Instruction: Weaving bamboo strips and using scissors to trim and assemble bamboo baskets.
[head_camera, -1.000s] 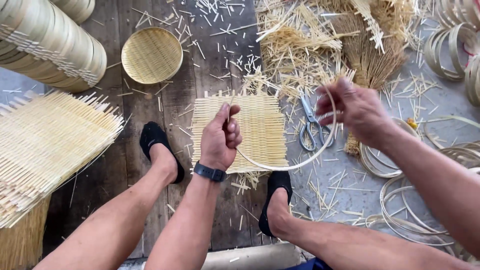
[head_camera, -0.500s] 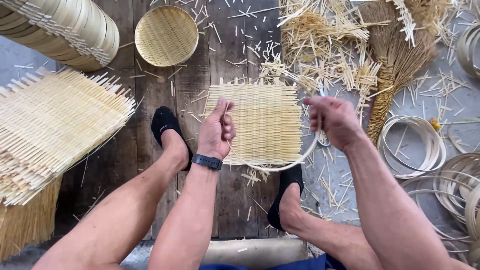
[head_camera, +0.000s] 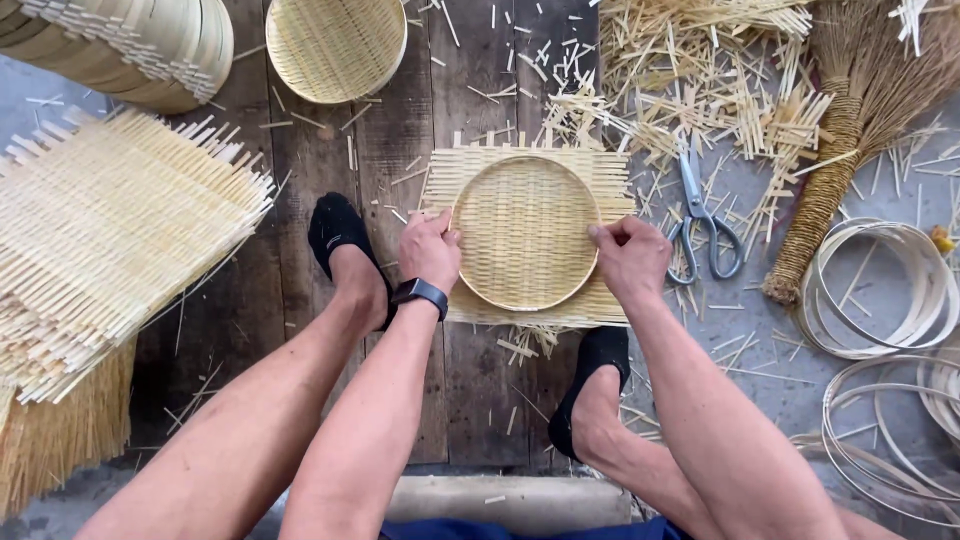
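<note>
Hoop (head_camera: 525, 232) now pressed onto mat (head_camera: 610, 170), plank floor (head_camera: 470, 90)

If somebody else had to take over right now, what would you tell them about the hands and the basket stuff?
Left hand: pressing the left edge of the bamboo ring.
Right hand: pinching the ring's right edge.
The ring lies on the square woven mat, between the feet on the wooden boards.
Nearby: scissors right of the mat, spare hoops far right, a finished round tray up top, a stack of woven mats on the left.
Done: ring set on the mat.
Left: the mat's corners outside the ring are untrimmed.
</note>
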